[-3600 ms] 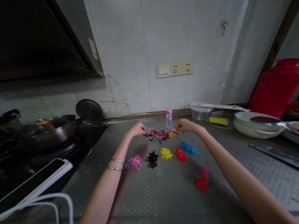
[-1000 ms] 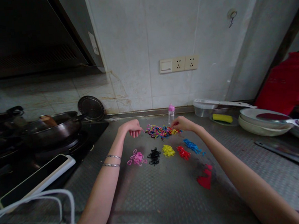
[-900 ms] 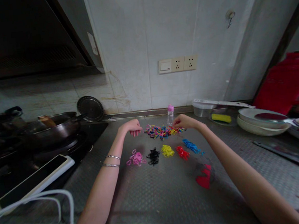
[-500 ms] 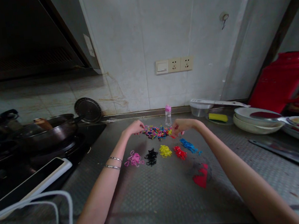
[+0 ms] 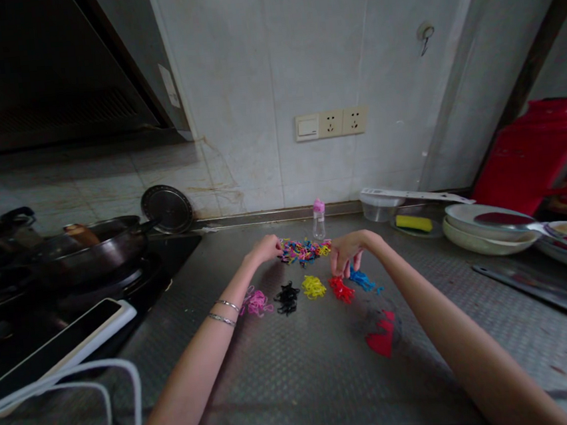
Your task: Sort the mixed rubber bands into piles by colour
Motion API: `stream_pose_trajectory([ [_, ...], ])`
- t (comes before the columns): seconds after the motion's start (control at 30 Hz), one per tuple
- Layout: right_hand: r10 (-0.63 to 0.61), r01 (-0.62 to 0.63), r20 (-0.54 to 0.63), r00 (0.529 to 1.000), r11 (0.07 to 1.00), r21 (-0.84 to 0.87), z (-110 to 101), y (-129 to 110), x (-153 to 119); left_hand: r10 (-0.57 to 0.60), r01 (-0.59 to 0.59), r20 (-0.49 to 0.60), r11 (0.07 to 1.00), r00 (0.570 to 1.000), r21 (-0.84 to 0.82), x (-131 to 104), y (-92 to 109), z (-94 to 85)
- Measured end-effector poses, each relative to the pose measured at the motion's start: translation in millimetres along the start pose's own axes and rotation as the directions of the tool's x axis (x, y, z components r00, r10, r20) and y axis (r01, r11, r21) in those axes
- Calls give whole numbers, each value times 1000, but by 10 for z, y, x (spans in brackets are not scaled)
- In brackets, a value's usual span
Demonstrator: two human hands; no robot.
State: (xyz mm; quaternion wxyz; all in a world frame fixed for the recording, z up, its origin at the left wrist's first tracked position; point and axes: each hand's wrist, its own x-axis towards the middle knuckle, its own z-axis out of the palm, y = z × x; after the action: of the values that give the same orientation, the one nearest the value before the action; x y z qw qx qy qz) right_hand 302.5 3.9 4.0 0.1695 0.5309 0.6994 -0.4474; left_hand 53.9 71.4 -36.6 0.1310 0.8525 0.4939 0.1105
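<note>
A mixed heap of small coloured bands (image 5: pixel 303 250) lies at the back of the metal counter. My left hand (image 5: pixel 267 248) is at the heap's left edge, fingers closed; what they pinch is too small to name. Over the red pile (image 5: pixel 342 290) my right hand (image 5: pixel 348 253) points down with its fingertips together at the pile's top; any band in them is hidden. Left of the red pile are yellow (image 5: pixel 313 287), black (image 5: pixel 288 298) and pink (image 5: pixel 256 302) piles. The blue pile (image 5: pixel 363 279) is to its right, partly behind my right hand.
A small pink-capped bottle (image 5: pixel 319 220) stands behind the heap. A red heart shape (image 5: pixel 382 336) lies nearer me. Bowls (image 5: pixel 486 230), a sponge (image 5: pixel 413 223) and a red flask (image 5: pixel 529 155) are right; a pan (image 5: pixel 101 247) and white power strip (image 5: pixel 61 351) are left.
My right hand has come from the heap's right end toward me, down to the red pile. My left hand has shifted slightly right along the heap's edge.
</note>
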Motion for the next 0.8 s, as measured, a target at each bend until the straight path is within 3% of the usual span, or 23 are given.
stream_pose_trajectory([
  [0.3,5,2,-218,976,1000,31,-78,103,40,49,-53,53,995,997,79,72,-84,114],
  [0.53,1,7,-254,967,1000,30,-106,156,93,56,-58,19,992,998,108,46,-84,101],
  [0.8,-34,47,-263,964,998,44,-130,221,167,40,-40,-11,999,999,27,32,-87,87],
])
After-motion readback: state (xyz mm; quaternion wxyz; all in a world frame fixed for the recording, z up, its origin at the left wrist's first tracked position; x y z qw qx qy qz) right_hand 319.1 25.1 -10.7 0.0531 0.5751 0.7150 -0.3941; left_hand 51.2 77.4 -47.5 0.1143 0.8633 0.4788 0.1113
